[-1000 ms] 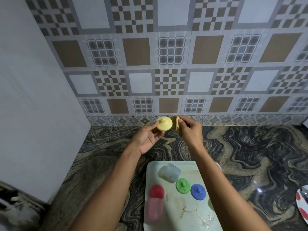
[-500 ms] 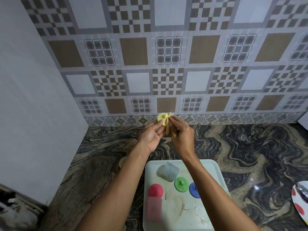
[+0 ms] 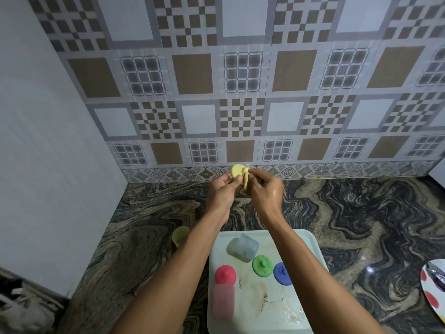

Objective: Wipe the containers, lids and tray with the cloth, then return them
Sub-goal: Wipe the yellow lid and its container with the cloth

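Yellow lid (image 3: 236,170) is gripped in the left hand (image 3: 222,189) above the counter (image 3: 361,213), close to the tiled wall. A pale cloth (image 3: 246,182) is pinched in the right hand (image 3: 266,189) and held against the lid.

Step judged: lid wiping, early in the task. Next, a free spot on the smeared tray (image 3: 310,238) is needed. It is crowded by a clear container (image 3: 244,247), green lid (image 3: 262,265), blue lid (image 3: 281,273), red lid (image 3: 225,274) and pink container (image 3: 222,302). A yellow-green container (image 3: 180,235) stands left of the tray.

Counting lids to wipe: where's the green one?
Head view, lower centre: the green lid lies on the tray, between the clear container behind it and the blue lid at its right.
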